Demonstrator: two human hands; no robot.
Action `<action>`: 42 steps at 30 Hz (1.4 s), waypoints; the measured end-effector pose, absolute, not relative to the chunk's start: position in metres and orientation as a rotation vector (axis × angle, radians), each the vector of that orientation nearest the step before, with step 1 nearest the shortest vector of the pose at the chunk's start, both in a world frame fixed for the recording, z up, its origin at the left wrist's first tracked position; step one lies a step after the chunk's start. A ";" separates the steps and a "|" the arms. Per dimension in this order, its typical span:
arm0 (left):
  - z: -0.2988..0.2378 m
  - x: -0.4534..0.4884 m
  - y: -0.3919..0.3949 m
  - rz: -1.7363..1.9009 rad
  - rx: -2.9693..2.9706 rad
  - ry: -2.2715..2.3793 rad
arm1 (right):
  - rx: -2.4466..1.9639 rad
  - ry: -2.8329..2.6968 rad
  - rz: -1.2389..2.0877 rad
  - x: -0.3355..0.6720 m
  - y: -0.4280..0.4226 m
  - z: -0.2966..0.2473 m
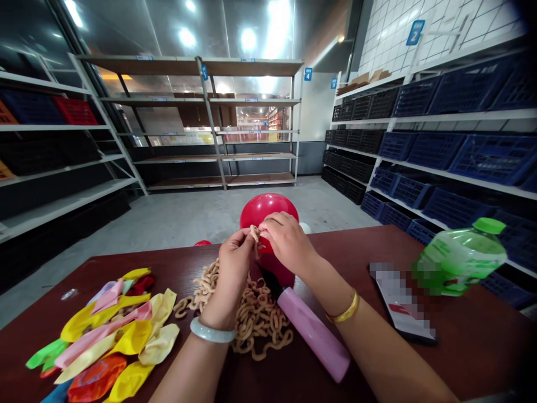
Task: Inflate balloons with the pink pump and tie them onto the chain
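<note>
My left hand [235, 254] pinches a short looped piece of beige cord [255, 233] between thumb and fingers, above the table's far edge. My right hand [289, 240] meets it from the other side, its fingers closed on the same piece; its fingertips are partly hidden. Under my left wrist lies a tangled heap of beige curly cords [264, 319], partly covered by that forearm. Beside the heap, below my right forearm, rests a pink cylinder [314, 336] with a black end. A glossy red round object [268, 207] shows just behind my hands.
Limp coloured balloons [130, 336] are spread on the left of the dark red table [168, 266]. To the right lie a phone-like slab [403, 308] and a green-capped bottle [465, 257]. Shelving [251, 67] stands at the back, with crates [486, 157] along the right.
</note>
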State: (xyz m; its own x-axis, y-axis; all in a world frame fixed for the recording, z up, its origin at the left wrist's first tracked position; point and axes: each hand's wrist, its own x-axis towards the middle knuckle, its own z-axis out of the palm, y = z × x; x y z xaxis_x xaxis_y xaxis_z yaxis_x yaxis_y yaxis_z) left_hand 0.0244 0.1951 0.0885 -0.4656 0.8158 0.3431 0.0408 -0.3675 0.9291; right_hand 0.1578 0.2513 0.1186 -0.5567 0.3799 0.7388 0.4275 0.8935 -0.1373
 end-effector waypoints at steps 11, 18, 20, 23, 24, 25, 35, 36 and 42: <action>0.091 0.029 0.194 1.878 1.137 1.268 | -0.488 -2.289 -0.275 0.161 0.252 0.122; 0.089 0.027 0.197 1.885 1.029 1.102 | -0.441 -2.117 -0.225 0.158 0.255 0.117; 0.087 0.026 0.199 1.889 0.978 1.057 | -0.434 -2.071 -0.156 0.157 0.255 0.116; 0.087 0.025 0.201 1.912 0.919 1.005 | -0.419 -2.033 -0.088 0.157 0.252 0.116; 0.087 0.025 0.201 1.921 0.905 0.996 | -0.408 -2.039 -0.086 0.156 0.251 0.116; 0.088 0.025 0.200 1.926 0.890 0.990 | -0.395 -2.056 -0.094 0.156 0.250 0.116; 0.094 0.027 0.194 1.981 0.700 0.994 | -0.388 -2.153 -0.347 0.155 0.243 0.119; 0.093 0.027 0.195 1.988 0.704 1.003 | -0.397 -2.161 -0.360 0.156 0.242 0.119; 0.086 0.024 0.202 2.046 0.633 0.950 | -0.411 -2.266 -0.178 0.156 0.243 0.119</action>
State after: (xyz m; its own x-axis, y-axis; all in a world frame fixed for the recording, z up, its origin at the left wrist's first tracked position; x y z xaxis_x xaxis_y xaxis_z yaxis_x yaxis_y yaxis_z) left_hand 0.0240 0.2022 0.0861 -0.5737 0.8116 0.1104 -0.4395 -0.4188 0.7946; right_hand 0.1561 0.2433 0.1190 -0.6208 0.2350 0.7479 0.3489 0.9371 -0.0049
